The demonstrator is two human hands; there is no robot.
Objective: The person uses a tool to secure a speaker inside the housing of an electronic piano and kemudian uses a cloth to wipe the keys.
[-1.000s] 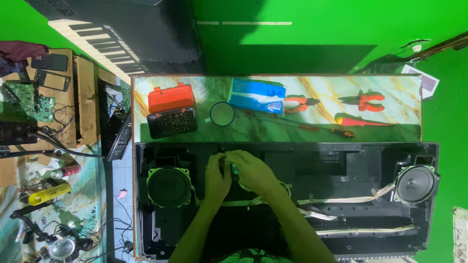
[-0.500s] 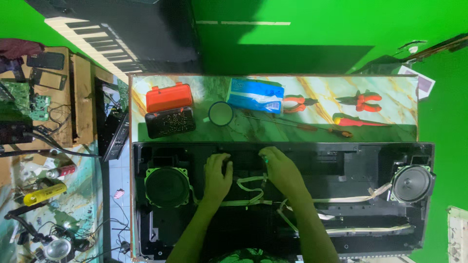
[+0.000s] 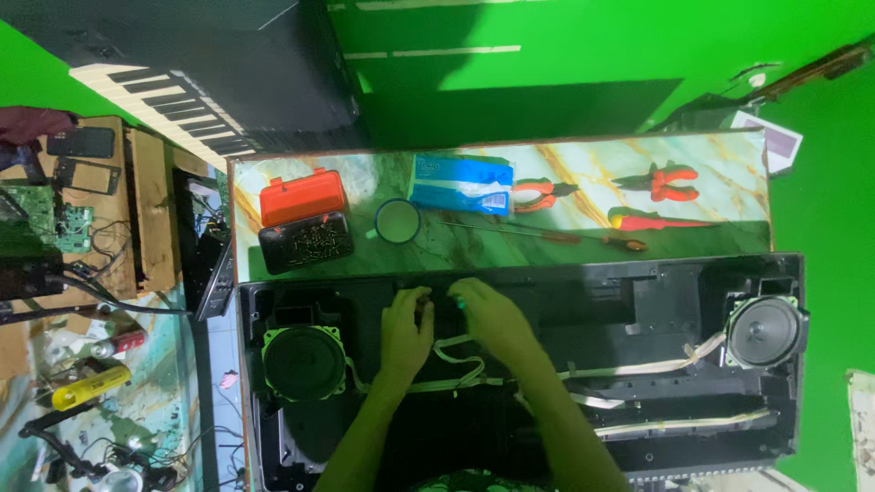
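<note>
A long black keyboard housing (image 3: pixel 638 301) lies open in front of me, with a round speaker (image 3: pixel 303 363) at its left end and another speaker (image 3: pixel 764 332) at its right end. White ribbon cables (image 3: pixel 456 351) loop across its inside. My left hand (image 3: pixel 406 333) rests inside the housing left of centre, fingers curled down at the upper inner wall; what it grips is hidden. My right hand (image 3: pixel 492 319) sits right beside it, closed around a small green-tipped tool (image 3: pixel 460 303) that pokes out near the fingertips. The two hands almost touch.
Behind the housing, a marbled tabletop (image 3: pixel 729 155) carries a red box (image 3: pixel 303 197), a black bit case (image 3: pixel 305 241), a green mug (image 3: pixel 396 221), a blue packet (image 3: pixel 460 183), orange pliers (image 3: pixel 538 193), red pliers (image 3: pixel 663 180) and a red screwdriver (image 3: pixel 652 220). Piano keys (image 3: pixel 155 91) and circuit boards (image 3: pixel 55 223) lie left.
My right hand swung out to the right half a second ago and has come back left beside my left hand. The left hand stayed almost in place.
</note>
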